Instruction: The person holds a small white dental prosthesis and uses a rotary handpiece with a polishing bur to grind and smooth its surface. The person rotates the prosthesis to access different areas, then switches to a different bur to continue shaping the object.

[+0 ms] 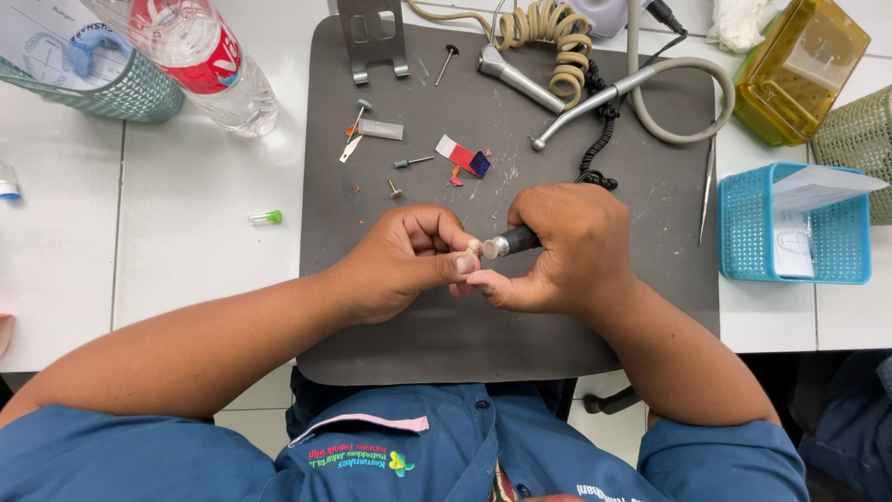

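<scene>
My left hand (409, 260) pinches a small pale tooth-like piece (474, 246) between thumb and fingertips over the dark grey mat (576, 335). My right hand (562, 246) grips a black and silver rotary handpiece (509, 244), whose tip touches the small piece. Both hands meet at the middle of the mat, thumbs braced against each other.
Small burs (413, 162), a red, white and blue strip (463, 155), a metal stand (372, 39), two more handpieces (520, 82) with a coiled cord (557, 37) lie on the mat. A bottle (200, 60), green baskets (111, 88), blue basket (790, 228), yellow box (804, 70) and tweezers (708, 186) surround it.
</scene>
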